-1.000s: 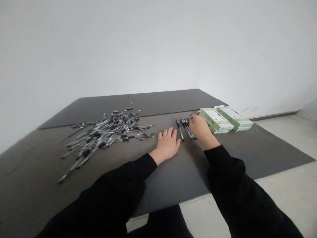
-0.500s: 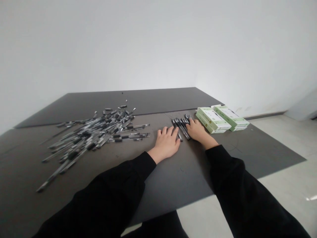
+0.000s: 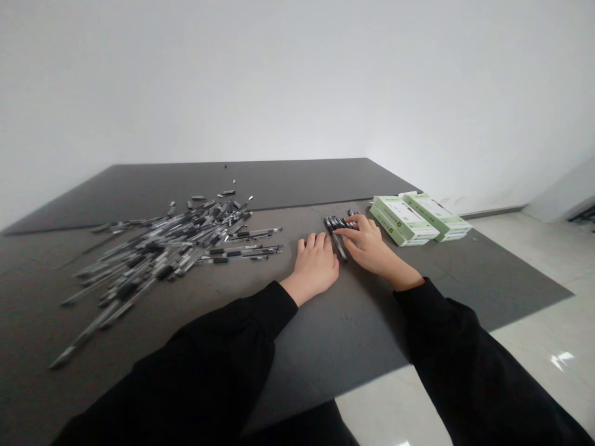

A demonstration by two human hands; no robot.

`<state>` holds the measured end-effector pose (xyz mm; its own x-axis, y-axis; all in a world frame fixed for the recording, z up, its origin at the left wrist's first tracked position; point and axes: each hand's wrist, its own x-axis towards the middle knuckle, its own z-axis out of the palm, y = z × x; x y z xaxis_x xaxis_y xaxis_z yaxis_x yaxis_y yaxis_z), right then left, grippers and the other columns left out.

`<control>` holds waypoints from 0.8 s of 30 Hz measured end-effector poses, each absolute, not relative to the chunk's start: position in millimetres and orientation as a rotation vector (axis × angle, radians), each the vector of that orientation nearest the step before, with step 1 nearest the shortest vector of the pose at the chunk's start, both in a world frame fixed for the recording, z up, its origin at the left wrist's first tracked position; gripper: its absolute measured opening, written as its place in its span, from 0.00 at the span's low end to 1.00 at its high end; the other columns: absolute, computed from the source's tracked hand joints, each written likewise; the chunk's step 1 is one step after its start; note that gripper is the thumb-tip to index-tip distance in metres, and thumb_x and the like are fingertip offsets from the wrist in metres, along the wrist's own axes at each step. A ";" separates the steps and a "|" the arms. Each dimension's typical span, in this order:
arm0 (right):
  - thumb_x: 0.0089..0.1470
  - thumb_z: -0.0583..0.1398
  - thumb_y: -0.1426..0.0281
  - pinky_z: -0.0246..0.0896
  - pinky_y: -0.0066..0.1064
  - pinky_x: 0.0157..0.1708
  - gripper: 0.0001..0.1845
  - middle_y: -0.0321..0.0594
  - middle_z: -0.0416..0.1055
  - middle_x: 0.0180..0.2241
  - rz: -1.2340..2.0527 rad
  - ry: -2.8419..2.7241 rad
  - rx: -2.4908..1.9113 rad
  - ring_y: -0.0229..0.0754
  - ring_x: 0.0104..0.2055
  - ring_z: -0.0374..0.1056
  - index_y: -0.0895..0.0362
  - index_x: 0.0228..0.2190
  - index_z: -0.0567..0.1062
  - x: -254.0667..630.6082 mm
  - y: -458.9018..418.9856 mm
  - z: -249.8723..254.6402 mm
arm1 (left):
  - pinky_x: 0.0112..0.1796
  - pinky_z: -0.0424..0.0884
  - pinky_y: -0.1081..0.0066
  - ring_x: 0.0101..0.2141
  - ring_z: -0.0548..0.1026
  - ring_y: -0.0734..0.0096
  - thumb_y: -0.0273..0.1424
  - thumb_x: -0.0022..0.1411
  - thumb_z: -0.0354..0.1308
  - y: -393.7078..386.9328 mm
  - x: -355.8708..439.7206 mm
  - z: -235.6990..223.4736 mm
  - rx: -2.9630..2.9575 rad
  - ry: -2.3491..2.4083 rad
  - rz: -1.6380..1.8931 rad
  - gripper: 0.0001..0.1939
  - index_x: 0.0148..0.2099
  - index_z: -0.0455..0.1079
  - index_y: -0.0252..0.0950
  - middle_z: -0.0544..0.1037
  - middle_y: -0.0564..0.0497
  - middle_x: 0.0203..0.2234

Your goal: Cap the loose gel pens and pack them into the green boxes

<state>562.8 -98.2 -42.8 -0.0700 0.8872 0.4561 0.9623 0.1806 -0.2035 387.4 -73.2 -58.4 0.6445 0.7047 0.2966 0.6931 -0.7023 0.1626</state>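
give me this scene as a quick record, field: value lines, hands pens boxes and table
left hand: palm down on the table, beside the pen row
right hand: fingers over the pen row; whether it grips any is unclear
pen row: several pens side by side, partly hidden by the right hand
pen pile: loose heap, left of both hands
boxes: green and white, right of the pen row
table: dark grey
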 end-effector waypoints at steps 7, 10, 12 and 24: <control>0.52 0.54 0.80 0.60 0.52 0.50 0.26 0.52 0.70 0.52 -0.185 -2.007 -1.803 0.58 0.53 0.64 0.54 0.46 0.84 565.2 -96.0 -46.1 | 0.53 0.64 0.52 0.57 0.67 0.50 0.32 0.70 0.47 -73.6 387.1 -58.3 2.827 1.179 0.541 0.23 0.62 0.67 0.29 0.71 0.38 0.61; 0.52 0.54 0.81 0.62 0.48 0.51 0.26 0.52 0.71 0.46 -0.195 -1.959 -1.698 0.54 0.49 0.66 0.56 0.47 0.83 577.2 -94.6 -44.4 | 0.54 0.64 0.52 0.58 0.67 0.50 0.32 0.70 0.47 -74.0 386.9 -56.3 2.822 1.176 0.522 0.22 0.61 0.68 0.30 0.71 0.38 0.62; 0.52 0.54 0.80 0.63 0.47 0.51 0.23 0.51 0.70 0.43 -0.195 -1.948 -1.659 0.54 0.48 0.66 0.58 0.45 0.83 582.5 -95.4 -43.9 | 0.55 0.64 0.52 0.58 0.67 0.49 0.32 0.70 0.47 -74.2 386.9 -55.5 2.821 1.173 0.506 0.22 0.61 0.68 0.31 0.70 0.39 0.62; 0.60 0.58 0.66 0.64 0.41 0.45 0.16 0.48 0.72 0.36 -0.115 -1.904 -1.786 0.50 0.40 0.68 0.58 0.34 0.86 574.4 -99.4 -40.1 | 0.57 0.62 0.50 0.60 0.65 0.49 0.33 0.70 0.47 -74.2 386.6 -54.1 2.811 1.175 0.462 0.23 0.63 0.66 0.32 0.68 0.40 0.64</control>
<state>574.4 -99.4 -40.1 0.0071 0.9059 0.4235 0.9502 0.1258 -0.2851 386.6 -74.2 -54.1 0.6646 0.7039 0.2504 0.6858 -0.7078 0.1694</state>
